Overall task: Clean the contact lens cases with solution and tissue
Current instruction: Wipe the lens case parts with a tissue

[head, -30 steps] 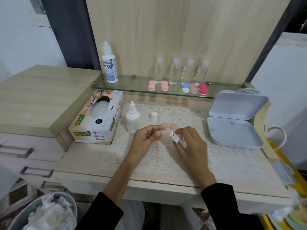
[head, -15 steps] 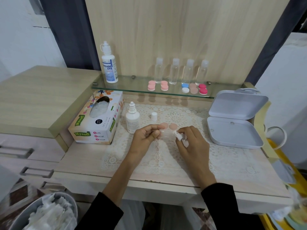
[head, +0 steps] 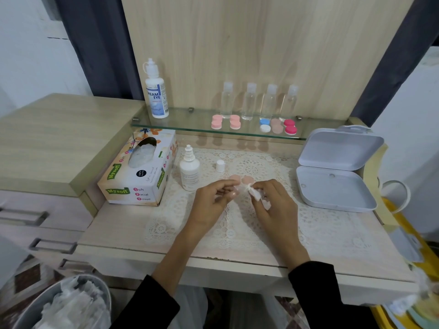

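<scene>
My left hand [head: 213,198] pinches a clear contact lens case [head: 240,190] over the lace mat. My right hand [head: 273,203] holds a folded white tissue [head: 254,194] pressed against the case's right side. Two peach caps [head: 241,179] lie on the mat just beyond my fingers. A small solution bottle [head: 189,169] stands uncapped to the left, its white cap [head: 220,165] beside it. Several more lens cases [head: 254,125] in pink, blue, white, peach and red sit on the glass shelf.
A tissue box [head: 140,169] stands at the left, an open white plastic box [head: 337,169] at the right. A large solution bottle [head: 156,91] and several clear bottles [head: 260,100] stand on the shelf. A bin of used tissues [head: 64,305] sits at lower left.
My right hand has shifted the tissue slightly against the case, fingers turning a little. My left hand stays in place, still holding the case.
</scene>
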A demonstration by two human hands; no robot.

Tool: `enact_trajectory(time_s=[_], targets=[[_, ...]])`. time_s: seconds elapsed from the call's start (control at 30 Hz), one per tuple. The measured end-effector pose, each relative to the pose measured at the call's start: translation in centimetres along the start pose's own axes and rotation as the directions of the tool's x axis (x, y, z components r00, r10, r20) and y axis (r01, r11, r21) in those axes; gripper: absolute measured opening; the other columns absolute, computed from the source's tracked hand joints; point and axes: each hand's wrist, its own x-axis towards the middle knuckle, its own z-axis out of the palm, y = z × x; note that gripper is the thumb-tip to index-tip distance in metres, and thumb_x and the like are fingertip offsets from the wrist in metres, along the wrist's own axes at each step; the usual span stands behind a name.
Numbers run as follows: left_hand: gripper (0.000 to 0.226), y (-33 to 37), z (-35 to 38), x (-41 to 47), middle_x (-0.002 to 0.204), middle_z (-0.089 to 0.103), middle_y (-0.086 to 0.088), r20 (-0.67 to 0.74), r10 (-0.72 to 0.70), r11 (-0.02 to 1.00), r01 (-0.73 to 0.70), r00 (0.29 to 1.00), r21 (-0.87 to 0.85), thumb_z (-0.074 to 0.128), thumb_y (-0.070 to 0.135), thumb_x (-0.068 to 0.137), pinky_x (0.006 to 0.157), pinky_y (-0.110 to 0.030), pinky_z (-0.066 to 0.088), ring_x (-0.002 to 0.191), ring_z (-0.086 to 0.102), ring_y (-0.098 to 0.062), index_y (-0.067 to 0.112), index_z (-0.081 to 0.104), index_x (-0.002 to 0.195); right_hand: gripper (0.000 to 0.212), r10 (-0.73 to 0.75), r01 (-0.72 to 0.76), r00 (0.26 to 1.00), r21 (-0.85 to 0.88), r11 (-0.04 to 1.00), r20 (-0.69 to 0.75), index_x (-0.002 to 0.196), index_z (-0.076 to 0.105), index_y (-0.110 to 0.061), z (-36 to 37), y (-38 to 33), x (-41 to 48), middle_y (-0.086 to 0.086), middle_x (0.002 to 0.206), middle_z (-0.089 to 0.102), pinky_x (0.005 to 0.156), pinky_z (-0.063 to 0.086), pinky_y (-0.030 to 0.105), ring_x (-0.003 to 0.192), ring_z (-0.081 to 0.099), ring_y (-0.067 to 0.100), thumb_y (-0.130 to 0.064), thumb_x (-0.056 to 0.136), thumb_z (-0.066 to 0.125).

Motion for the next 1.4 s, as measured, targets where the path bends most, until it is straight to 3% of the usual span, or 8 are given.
enact_trajectory(time_s=[0.13, 0.27, 0.43, 0.63, 0.77, 1.0, 1.1, 1.4], targets=[[0.029, -0.7, 0.2, 0.0, 0.093, 0.066, 0.002, 0.047, 0.088, 0.982, -0.095, 0.995, 0.16, 0.068, 0.0, 0.081, 0.084, -0.024, 0.049, 0.089, 0.06, -0.012, 0.02, 0.072, 0.102, 0.006, 0.144, -0.137, 0.988, 0.133, 0.982, -0.047, 0.095, 0.063, -0.018, -0.1, 0.2, 0.2, -0.01, 0.09, 0.06, 0.067, 0.045, 0.022, 0.082, 0.056, 0.004, -0.015, 0.091, 0.065], [0.031, -1.2, 0.4, 0.1, 0.093, 0.064, 0.004, 0.058, 0.08, 0.963, -0.092, 0.995, 0.252, 0.068, 0.0, 0.08, 0.087, -0.036, 0.049, 0.092, 0.057, -0.014, 0.022, 0.072, 0.101, 0.005, 0.211, -0.201, 0.977, 0.176, 0.964, -0.042, 0.094, 0.063, -0.019, -0.1, 0.3, 0.1, -0.011, 0.087, 0.059, 0.067, 0.041, 0.019, 0.081, 0.055, 0.005, -0.017, 0.09, 0.065], [0.029, -1.2, 0.4, 0.0, 0.097, 0.059, 0.006, 0.053, 0.099, 0.961, -0.11, 0.994, 0.253, 0.067, -0.002, 0.079, 0.087, -0.028, 0.049, 0.093, 0.058, -0.009, 0.021, 0.072, 0.097, 0.006, 0.218, -0.216, 0.976, 0.226, 0.95, 0.019, 0.093, 0.063, -0.019, -0.1, 0.2, 0.1, -0.012, 0.087, 0.06, 0.066, 0.041, 0.017, 0.08, 0.056, 0.006, -0.021, 0.089, 0.065], [0.032, -0.6, 0.1, 0.4, 0.097, 0.064, 0.003, -0.029, 0.021, 0.995, -0.018, 0.999, 0.098, 0.064, -0.008, 0.08, 0.082, -0.019, 0.049, 0.085, 0.061, -0.008, 0.021, 0.072, 0.092, 0.017, 0.107, -0.133, 0.988, 0.253, 0.958, 0.112, 0.094, 0.064, -0.02, -0.6, -0.5, 0.0, -0.013, 0.087, 0.061, 0.065, 0.041, 0.02, 0.08, 0.058, 0.01, -0.036, 0.09, 0.058], [0.031, 0.3, -1.0, 0.7, 0.096, 0.068, 0.01, 0.027, -0.047, 0.999, 0.046, 0.999, 0.027, 0.062, -0.007, 0.083, 0.08, -0.016, 0.048, 0.088, 0.063, -0.001, 0.022, 0.07, 0.092, 0.018, 0.044, -0.087, 0.985, 0.267, 0.96, 0.164, 0.093, 0.064, -0.023, -1.1, -1.2, -0.1, -0.013, 0.086, 0.062, 0.065, 0.04, 0.02, 0.08, 0.058, 0.011, -0.038, 0.091, 0.056], [0.022, 0.7, -5.2, -0.9, 0.098, 0.07, 0.007, 0.121, -0.066, 0.991, 0.05, 0.99, 0.126, 0.06, 0.0, 0.087, 0.087, -0.018, 0.047, 0.095, 0.063, -0.004, 0.017, 0.071, 0.097, 0.021, -0.104, 0.015, 0.963, 0.338, 0.941, 0.248, 0.099, 0.066, -0.023, -0.3, -3.9, -0.8, -0.016, 0.09, 0.063, 0.065, 0.037, 0.011, 0.078, 0.058, 0.004, -0.04, 0.092, 0.054], [0.023, 0.7, -7.7, -2.3, 0.097, 0.068, 0.011, 0.093, -0.037, 0.981, 0.019, 0.995, 0.193, 0.06, 0.0, 0.088, 0.089, -0.025, 0.049, 0.096, 0.062, -0.003, 0.018, 0.071, 0.096, 0.019, -0.165, 0.046, 0.947, 0.395, 0.917, 0.274, 0.1, 0.067, -0.022, 0.8, -5.9, -0.9, -0.017, 0.092, 0.063, 0.065, 0.036, 0.009, 0.079, 0.058, 0.003, -0.036, 0.092, 0.056], [0.019, 2.4, -16.9, -7.0, 0.097, 0.07, 0.006, -0.037, 0.052, 0.949, -0.038, 0.998, 0.314, 0.061, -0.001, 0.086, 0.086, -0.017, 0.047, 0.095, 0.063, -0.005, 0.012, 0.072, 0.096, 0.017, -0.301, 0.079, 0.889, 0.533, 0.843, 0.345, 0.101, 0.067, -0.024, 5.5, -12.4, -2.0, -0.017, 0.095, 0.063, 0.068, 0.037, 0.01, 0.084, 0.059, 0.003, -0.034, 0.091, 0.057]])
